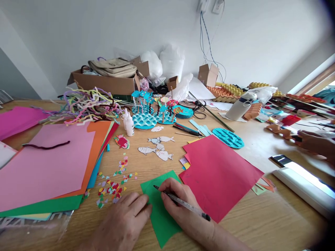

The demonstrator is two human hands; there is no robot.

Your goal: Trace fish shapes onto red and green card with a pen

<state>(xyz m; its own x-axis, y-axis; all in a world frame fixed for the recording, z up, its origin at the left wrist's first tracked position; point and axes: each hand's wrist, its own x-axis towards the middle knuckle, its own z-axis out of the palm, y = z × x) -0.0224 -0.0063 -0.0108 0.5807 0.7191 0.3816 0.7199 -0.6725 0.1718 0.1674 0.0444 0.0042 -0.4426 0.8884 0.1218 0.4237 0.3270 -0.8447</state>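
Observation:
My right hand [180, 209] is closed around a clear pen [183, 203], whose tip rests on a small green paper sheet [159, 216] on the wooden table. My left hand [125, 223] lies flat with fingers stretched out, pressing the green sheet's left edge. Just right of my hands lies a large red paper sheet [217, 174]. Small coloured paper scraps [112, 186] are scattered to the left of the green sheet.
A stack of pink, orange and green paper [47, 167] covers the left. Paper fish cut-outs [157, 150], glue bottles [128, 123], blue wave discs [144, 121], pipe cleaners [86, 104] and a cardboard box [104, 82] lie beyond. Another person's hand [316, 143] works at the right.

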